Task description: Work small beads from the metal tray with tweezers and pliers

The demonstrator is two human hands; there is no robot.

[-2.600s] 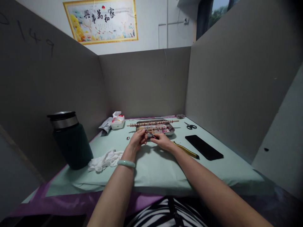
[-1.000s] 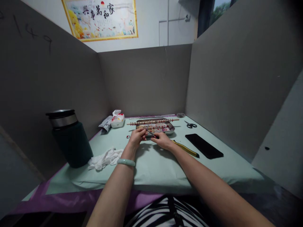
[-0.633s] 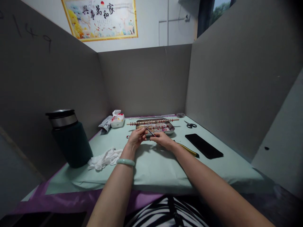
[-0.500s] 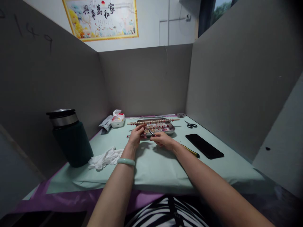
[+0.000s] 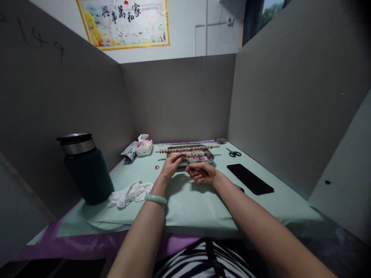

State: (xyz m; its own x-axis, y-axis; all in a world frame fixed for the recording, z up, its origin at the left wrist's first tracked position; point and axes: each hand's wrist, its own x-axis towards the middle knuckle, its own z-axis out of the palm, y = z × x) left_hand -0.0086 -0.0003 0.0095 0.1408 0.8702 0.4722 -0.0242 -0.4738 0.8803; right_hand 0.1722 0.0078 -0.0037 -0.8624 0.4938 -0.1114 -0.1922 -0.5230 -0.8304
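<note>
My right hand (image 5: 202, 172) is closed around slim metal tweezers (image 5: 186, 160), their pointed end aimed up and left. At that tip, the fingers of my left hand (image 5: 171, 166) are pinched together; whatever they grip is too small to make out. A green bangle (image 5: 155, 199) circles my left wrist. Just beyond both hands lies a metal tray (image 5: 212, 159) of small red, pink and pale beads (image 5: 198, 155). Across the tray rests a wooden stick (image 5: 216, 146) with beaded rings along it. A small beaded ring (image 5: 157, 167) lies left of my left hand.
A dark green bottle (image 5: 88, 173) and crumpled white gloves (image 5: 130, 194) stand at left. Behind them are a tissue pack (image 5: 144, 147) and a printed packet (image 5: 130, 151). Scissors (image 5: 233, 152), a black phone-like slab (image 5: 249, 178) and a yellow-black tool (image 5: 240, 188) lie right. Grey panels (image 5: 179, 100) enclose the table.
My right hand has turned and shifted slightly right, with the tweezers now angled more steeply. My left hand has moved slightly right, uncovering the small beaded ring. The yellow-black tool is more covered.
</note>
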